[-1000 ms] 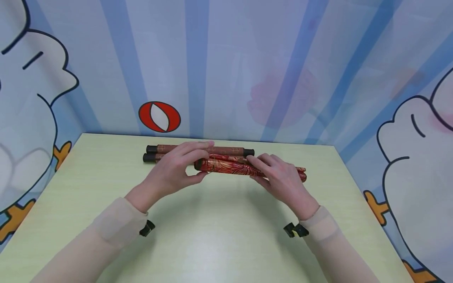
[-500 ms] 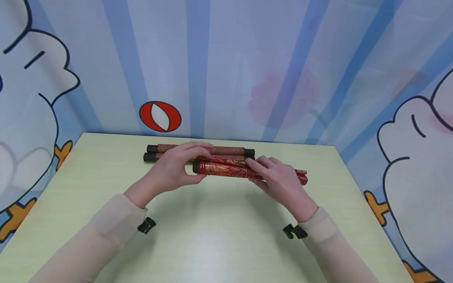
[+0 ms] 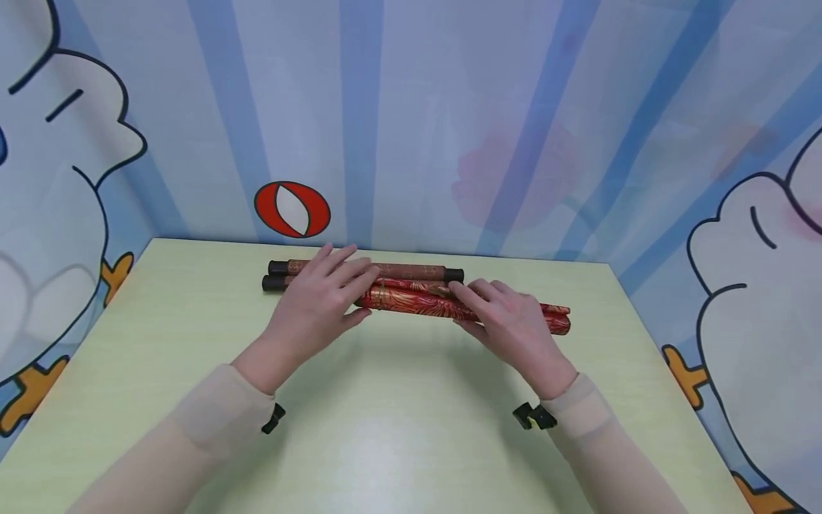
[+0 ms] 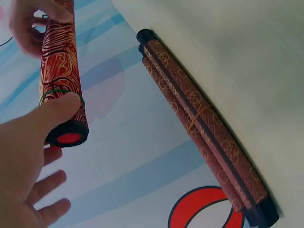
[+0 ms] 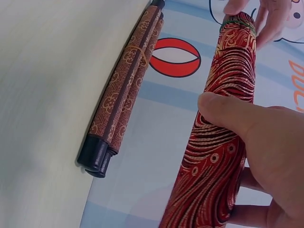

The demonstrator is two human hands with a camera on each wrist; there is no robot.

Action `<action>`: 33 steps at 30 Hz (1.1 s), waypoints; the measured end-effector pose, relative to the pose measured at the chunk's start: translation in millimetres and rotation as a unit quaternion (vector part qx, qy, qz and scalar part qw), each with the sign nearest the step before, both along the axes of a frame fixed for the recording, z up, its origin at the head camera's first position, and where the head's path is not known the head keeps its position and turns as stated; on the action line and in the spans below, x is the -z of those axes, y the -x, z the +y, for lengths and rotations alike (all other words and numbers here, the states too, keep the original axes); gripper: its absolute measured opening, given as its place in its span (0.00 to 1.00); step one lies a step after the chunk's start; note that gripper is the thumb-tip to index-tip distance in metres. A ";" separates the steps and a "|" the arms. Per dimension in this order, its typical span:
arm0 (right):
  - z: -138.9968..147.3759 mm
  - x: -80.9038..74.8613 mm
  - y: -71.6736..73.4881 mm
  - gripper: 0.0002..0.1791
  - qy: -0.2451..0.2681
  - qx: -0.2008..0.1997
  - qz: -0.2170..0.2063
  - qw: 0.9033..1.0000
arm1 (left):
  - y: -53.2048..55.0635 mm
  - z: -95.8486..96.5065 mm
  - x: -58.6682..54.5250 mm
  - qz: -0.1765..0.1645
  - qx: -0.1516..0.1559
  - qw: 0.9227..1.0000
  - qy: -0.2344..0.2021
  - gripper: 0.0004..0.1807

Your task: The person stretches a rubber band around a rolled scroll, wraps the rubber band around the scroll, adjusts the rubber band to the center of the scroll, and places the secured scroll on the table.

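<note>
A red scroll (image 3: pixel 414 303) with gold swirls is held level in both hands, over the near side of a brown scroll (image 3: pixel 411 271). My right hand (image 3: pixel 510 321) grips its right part, thumb on one face and fingers behind, as the right wrist view shows. At the other end, my left hand (image 3: pixel 317 303) pinches the roll near its black tip; the thumb lies by a thin green band (image 4: pixel 57 90). The rest of the left fingers spread loosely past the end. The forefinger is hidden behind the roll in the left wrist view.
The brown scroll's two rolls, black-capped, lie side by side at the back of the pale table (image 3: pixel 398 428), bound by an orange band (image 4: pixel 199 118). Just behind stands a blue striped backdrop (image 3: pixel 417 128) with cartoon figures at both sides.
The red scroll has shifted slightly right. My left hand has turned over its left end, and its outer fingers have straightened and spread above the brown scroll. My right hand stays almost in place.
</note>
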State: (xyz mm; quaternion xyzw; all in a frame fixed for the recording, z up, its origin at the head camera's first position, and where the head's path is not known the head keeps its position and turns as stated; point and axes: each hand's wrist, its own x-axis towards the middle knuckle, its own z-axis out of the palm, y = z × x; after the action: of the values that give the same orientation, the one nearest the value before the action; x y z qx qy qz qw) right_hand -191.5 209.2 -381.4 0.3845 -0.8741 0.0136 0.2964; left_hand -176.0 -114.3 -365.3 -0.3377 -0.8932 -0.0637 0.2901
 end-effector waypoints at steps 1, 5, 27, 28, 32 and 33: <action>-0.3 0.0 0.4 0.32 0.002 -0.003 0.005 1.000 | -0.1 1.4 1.6 0.013 -0.005 1.000 0.007 0.36; -1.7 2.4 2.8 0.32 0.008 -0.018 0.032 0.999 | -1.2 6.9 6.4 0.044 -0.021 0.998 0.025 0.36; -14.5 -12.9 -0.5 0.32 0.005 -0.019 0.020 1.000 | 4.8 13.1 7.3 0.061 -0.014 0.998 0.006 0.37; -15.1 -13.5 -0.5 0.32 0.005 -0.016 0.016 1.000 | 4.7 11.9 7.3 0.055 -0.017 0.998 0.006 0.38; -15.7 -14.7 -0.1 0.34 0.002 -0.004 0.006 1.000 | 5.4 7.4 7.8 0.044 -0.028 0.999 0.010 0.39; -15.5 -14.8 -0.2 0.34 0.002 -0.003 0.005 1.000 | 5.3 6.9 7.8 0.046 -0.029 0.998 0.011 0.39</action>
State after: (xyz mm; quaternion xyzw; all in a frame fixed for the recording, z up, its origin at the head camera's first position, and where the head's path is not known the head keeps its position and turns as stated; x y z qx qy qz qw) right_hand -191.3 193.7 -366.6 0.3863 -0.8716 0.0144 0.3014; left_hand -181.3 -107.5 -373.1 -0.3170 -0.8891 -0.0298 0.3289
